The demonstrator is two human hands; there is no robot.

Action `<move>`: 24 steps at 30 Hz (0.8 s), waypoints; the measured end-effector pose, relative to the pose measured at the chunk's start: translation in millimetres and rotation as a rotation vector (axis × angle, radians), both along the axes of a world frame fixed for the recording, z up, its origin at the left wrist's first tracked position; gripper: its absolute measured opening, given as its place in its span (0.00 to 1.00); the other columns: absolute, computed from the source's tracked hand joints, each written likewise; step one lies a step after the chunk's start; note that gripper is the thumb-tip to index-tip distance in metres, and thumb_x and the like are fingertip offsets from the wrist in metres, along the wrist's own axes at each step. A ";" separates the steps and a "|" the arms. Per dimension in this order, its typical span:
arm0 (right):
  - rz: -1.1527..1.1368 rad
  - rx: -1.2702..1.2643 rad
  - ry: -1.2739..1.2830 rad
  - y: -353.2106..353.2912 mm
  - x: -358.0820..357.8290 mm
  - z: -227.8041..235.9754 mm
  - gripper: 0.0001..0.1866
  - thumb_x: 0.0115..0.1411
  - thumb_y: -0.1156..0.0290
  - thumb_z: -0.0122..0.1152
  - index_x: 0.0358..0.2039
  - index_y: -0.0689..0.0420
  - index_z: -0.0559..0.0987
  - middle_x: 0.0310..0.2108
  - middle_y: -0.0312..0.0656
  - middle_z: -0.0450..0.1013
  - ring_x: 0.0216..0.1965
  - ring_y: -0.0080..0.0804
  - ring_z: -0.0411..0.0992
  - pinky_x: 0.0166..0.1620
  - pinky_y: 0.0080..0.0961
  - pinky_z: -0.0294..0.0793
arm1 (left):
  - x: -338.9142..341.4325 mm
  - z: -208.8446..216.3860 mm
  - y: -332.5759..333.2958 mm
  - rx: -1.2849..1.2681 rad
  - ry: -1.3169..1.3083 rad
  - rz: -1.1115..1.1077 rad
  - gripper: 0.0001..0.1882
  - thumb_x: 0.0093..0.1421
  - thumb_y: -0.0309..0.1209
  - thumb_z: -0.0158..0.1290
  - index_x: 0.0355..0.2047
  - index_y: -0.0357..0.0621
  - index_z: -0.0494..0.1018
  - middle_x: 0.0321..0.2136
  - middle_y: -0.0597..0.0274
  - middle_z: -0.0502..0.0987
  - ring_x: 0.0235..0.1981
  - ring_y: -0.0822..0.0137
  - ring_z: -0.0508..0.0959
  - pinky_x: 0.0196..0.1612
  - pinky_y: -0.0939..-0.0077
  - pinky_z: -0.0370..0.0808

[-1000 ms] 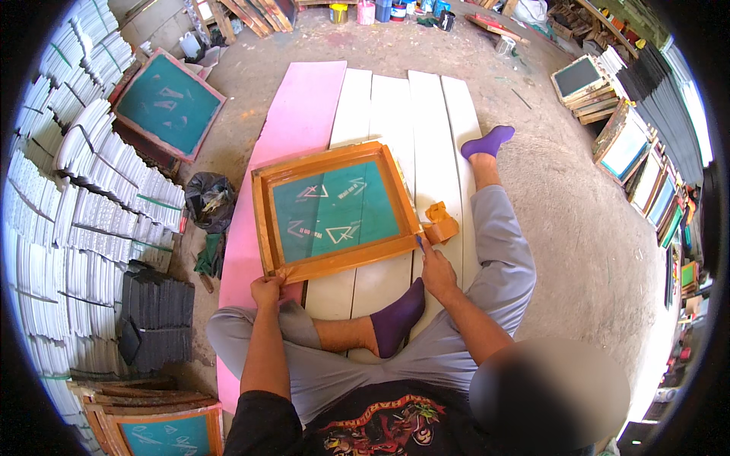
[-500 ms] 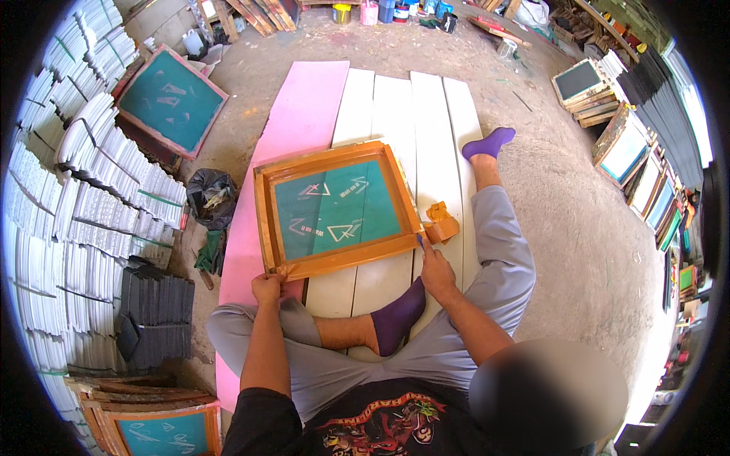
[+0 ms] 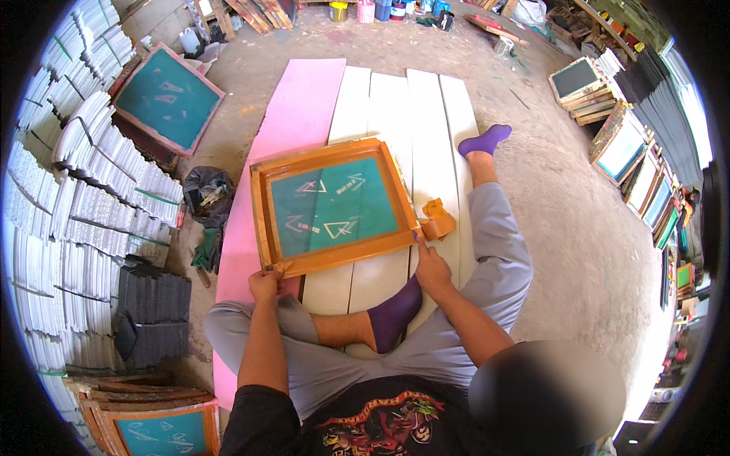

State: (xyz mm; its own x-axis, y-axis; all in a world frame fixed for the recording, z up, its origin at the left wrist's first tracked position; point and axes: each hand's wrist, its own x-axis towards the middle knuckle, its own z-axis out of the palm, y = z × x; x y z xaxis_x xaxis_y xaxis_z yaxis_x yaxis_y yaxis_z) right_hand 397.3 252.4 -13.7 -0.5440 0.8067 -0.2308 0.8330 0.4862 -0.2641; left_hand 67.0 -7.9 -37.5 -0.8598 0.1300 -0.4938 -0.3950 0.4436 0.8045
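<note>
A wooden screen-printing frame (image 3: 346, 262) with brown tape along its sides and a green mesh (image 3: 327, 197) bearing pale shapes lies on the boards in front of me. At its near left corner, my left hand (image 3: 265, 285) is closed with the fingertips pinching the corner. My right hand (image 3: 433, 267) is closed round a small blue tool (image 3: 416, 236) at the near right corner; most of this tool is hidden by the fingers. Just beyond that hand, a roll of brown tape (image 3: 439, 227) rests on the white boards, with a crumpled piece of tape (image 3: 433, 207) against it.
Pink (image 3: 296, 106) and white boards (image 3: 388, 106) lie beneath the frame and my legs. Stacked white sheets (image 3: 99, 197) and a black bag (image 3: 209, 194) line the left. More screen frames lean at left (image 3: 169, 99) and right (image 3: 620, 144). Paint cans (image 3: 366, 11) stand far off.
Everything in view has shifted slightly left, the two hands along with the frame. Both hands keep their places at the near corners, and their grips look the same.
</note>
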 end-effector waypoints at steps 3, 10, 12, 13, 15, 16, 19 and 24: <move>0.017 -0.055 -0.080 -2.0 -2.8 9.1 0.39 0.65 0.75 0.49 0.76 0.51 0.53 0.49 0.56 0.72 0.44 0.57 0.79 0.47 0.51 0.81 | -7.6 -19.7 -7.9 0.025 -0.050 0.024 0.11 0.56 0.25 0.68 0.25 0.35 0.76 0.18 0.58 0.77 0.14 0.67 0.74 0.16 0.71 0.71; 0.017 -0.083 -0.116 -8.5 4.6 14.0 0.41 0.65 0.72 0.53 0.76 0.51 0.50 0.50 0.57 0.73 0.46 0.57 0.80 0.47 0.51 0.82 | -6.8 -18.1 -5.5 0.009 -0.046 0.029 0.10 0.54 0.25 0.69 0.25 0.34 0.77 0.18 0.58 0.77 0.13 0.66 0.74 0.16 0.70 0.72; 0.019 -0.084 -0.105 -10.7 7.3 15.2 0.41 0.65 0.72 0.54 0.76 0.51 0.51 0.49 0.56 0.73 0.46 0.57 0.80 0.47 0.51 0.82 | -6.8 -19.0 -5.8 0.018 -0.055 0.033 0.10 0.54 0.25 0.69 0.25 0.34 0.77 0.18 0.57 0.77 0.13 0.66 0.75 0.16 0.70 0.73; 0.020 -0.084 -0.101 -12.0 8.8 14.9 0.40 0.65 0.71 0.54 0.76 0.51 0.51 0.48 0.56 0.73 0.46 0.57 0.80 0.47 0.51 0.82 | -7.8 -20.7 -6.5 0.021 -0.055 0.034 0.10 0.54 0.25 0.69 0.25 0.34 0.77 0.18 0.57 0.77 0.13 0.66 0.75 0.16 0.70 0.72; 0.021 -0.080 -0.096 -13.3 12.4 13.5 0.40 0.66 0.71 0.53 0.76 0.51 0.52 0.48 0.56 0.73 0.45 0.57 0.80 0.47 0.52 0.82 | -8.4 -22.2 -5.6 0.031 -0.055 0.034 0.11 0.53 0.25 0.69 0.25 0.33 0.77 0.18 0.57 0.77 0.13 0.66 0.75 0.16 0.70 0.72; 0.014 -0.081 -0.084 -13.6 13.8 13.2 0.39 0.65 0.72 0.53 0.75 0.51 0.53 0.47 0.56 0.73 0.45 0.57 0.80 0.47 0.52 0.81 | -8.0 -23.1 -5.0 0.024 -0.050 0.037 0.11 0.53 0.25 0.70 0.25 0.33 0.77 0.18 0.57 0.77 0.13 0.66 0.75 0.16 0.70 0.72; -0.011 -0.086 -0.047 -16.4 18.2 13.8 0.37 0.63 0.75 0.52 0.74 0.52 0.58 0.45 0.57 0.74 0.43 0.59 0.79 0.48 0.53 0.79 | -5.8 -17.8 -2.0 0.000 -0.035 0.038 0.11 0.54 0.25 0.70 0.24 0.33 0.77 0.18 0.57 0.77 0.13 0.66 0.75 0.16 0.69 0.72; -0.027 -0.057 -0.073 -15.9 35.5 2.7 0.32 0.65 0.73 0.51 0.71 0.53 0.64 0.46 0.56 0.75 0.45 0.58 0.78 0.49 0.52 0.78 | -7.3 -21.0 -3.8 -0.011 0.018 0.024 0.11 0.54 0.25 0.70 0.24 0.32 0.77 0.17 0.57 0.77 0.13 0.66 0.74 0.15 0.69 0.71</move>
